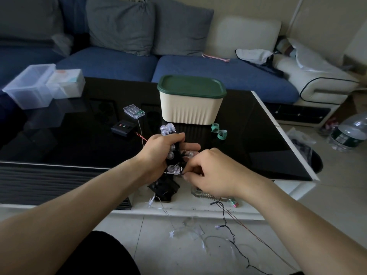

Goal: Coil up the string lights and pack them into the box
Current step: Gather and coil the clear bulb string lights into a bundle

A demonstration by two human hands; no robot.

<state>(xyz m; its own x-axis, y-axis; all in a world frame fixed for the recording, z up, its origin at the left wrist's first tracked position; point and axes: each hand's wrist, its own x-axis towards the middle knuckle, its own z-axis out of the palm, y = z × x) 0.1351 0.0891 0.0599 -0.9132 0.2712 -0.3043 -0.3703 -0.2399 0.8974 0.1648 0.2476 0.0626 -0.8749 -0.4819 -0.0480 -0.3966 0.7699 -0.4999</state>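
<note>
Cream ribbed box (190, 110) with dark green lid (191, 85) on glossy black, white-edged tabletop (258, 139); clear-bulbed string lights (172, 153) on black wire; green ties (219, 132); clear battery case (134, 111); black controller (123, 128), red and green buttons; blue sofa (119, 62), grey cushions (121, 24).

Both your forearms are bare and reach forward from the lower corners, converging over the near edge of the table (59, 164). Your left hand (158, 149) is held knuckles up, fingers curled round a bundle of string lights (170, 153). Your right hand (208, 171), just beside it and nearer the table's edge, is back up, thumb and fingertips pinching the wire at the bundle.
</note>
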